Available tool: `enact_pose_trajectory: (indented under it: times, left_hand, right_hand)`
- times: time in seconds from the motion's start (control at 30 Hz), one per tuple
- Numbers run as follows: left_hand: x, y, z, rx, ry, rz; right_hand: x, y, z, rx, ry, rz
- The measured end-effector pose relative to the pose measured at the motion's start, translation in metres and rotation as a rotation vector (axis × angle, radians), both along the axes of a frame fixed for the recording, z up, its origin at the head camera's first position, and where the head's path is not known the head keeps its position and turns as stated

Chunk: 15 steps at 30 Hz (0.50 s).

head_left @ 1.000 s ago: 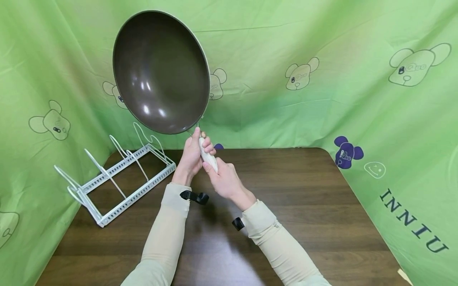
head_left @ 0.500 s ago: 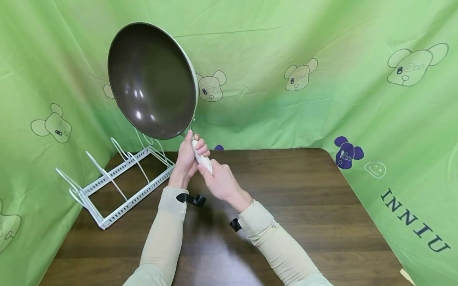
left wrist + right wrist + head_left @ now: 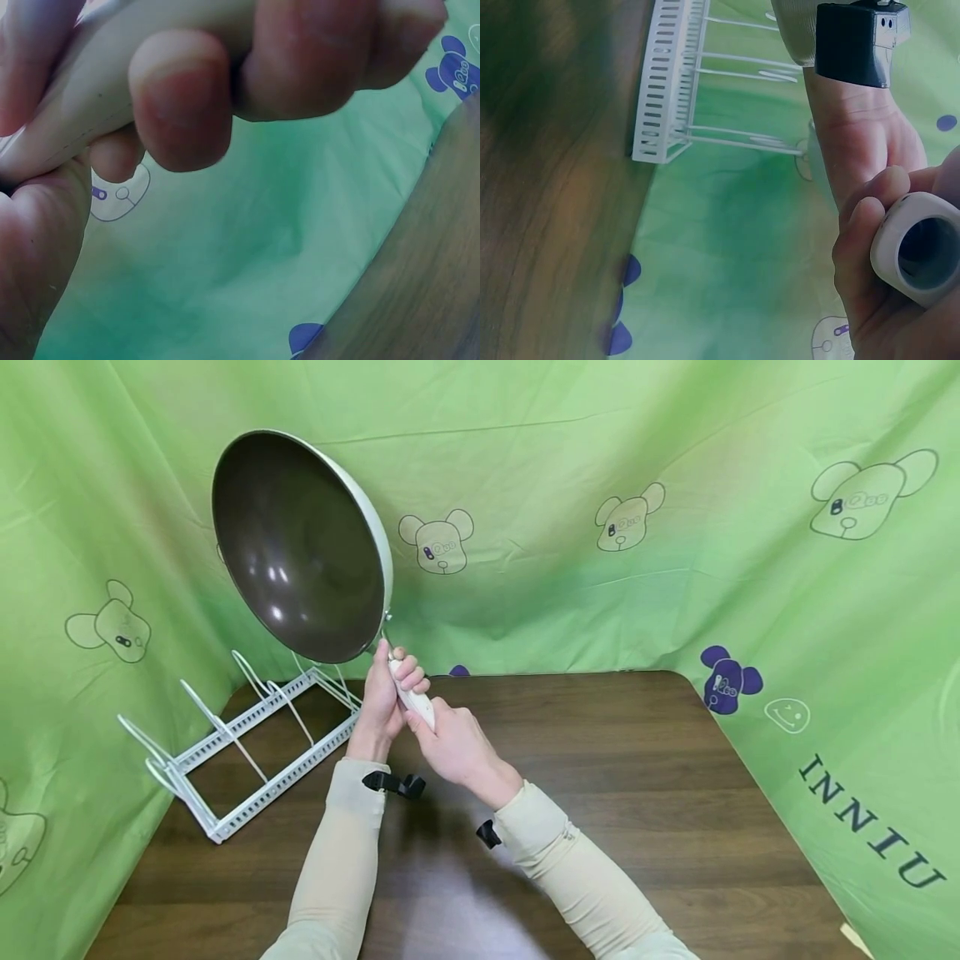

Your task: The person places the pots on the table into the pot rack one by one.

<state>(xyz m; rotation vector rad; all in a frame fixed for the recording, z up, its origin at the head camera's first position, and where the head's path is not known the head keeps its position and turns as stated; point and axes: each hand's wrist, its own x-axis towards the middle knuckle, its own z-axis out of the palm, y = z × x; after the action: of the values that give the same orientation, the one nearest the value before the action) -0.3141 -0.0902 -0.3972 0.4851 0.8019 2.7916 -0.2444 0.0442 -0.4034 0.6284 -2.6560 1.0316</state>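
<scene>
A deep wok (image 3: pixel 300 543) with a dark brown inside and white outside is up in the air, its open side facing the camera and tilted left. My left hand (image 3: pixel 381 697) grips the upper part of its pale handle (image 3: pixel 415 697), thumb along one side and fingers curled round the other. Lower on the handle, my right hand (image 3: pixel 465 747) holds the end. The left wrist view has curled fingers (image 3: pixel 184 105) close up against the handle (image 3: pixel 90 97). In the right wrist view, the round hollow handle end (image 3: pixel 886 247) sticks out between the fingers.
A white wire rack (image 3: pixel 262 793) with upright loops stands on the left of the brown wooden table (image 3: pixel 615 810), below the wok. Green cloth (image 3: pixel 540 610) printed with bear heads surrounds the table at the back and sides.
Both hands have moved the wok left and down, and it has turned so that more of its white outside shows on the right. The rack has stayed in place.
</scene>
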Motion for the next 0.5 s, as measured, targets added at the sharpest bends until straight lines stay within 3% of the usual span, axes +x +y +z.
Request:
enact_pose_trajectory:
  times: [0.5]
  left_hand:
    - [0.0016, -0.0062, -0.0049, 0.109, 0.018, -0.012]
  right_hand:
    - [0.0022, -0.0077, -0.0019, 0.072, 0.026, -0.034]
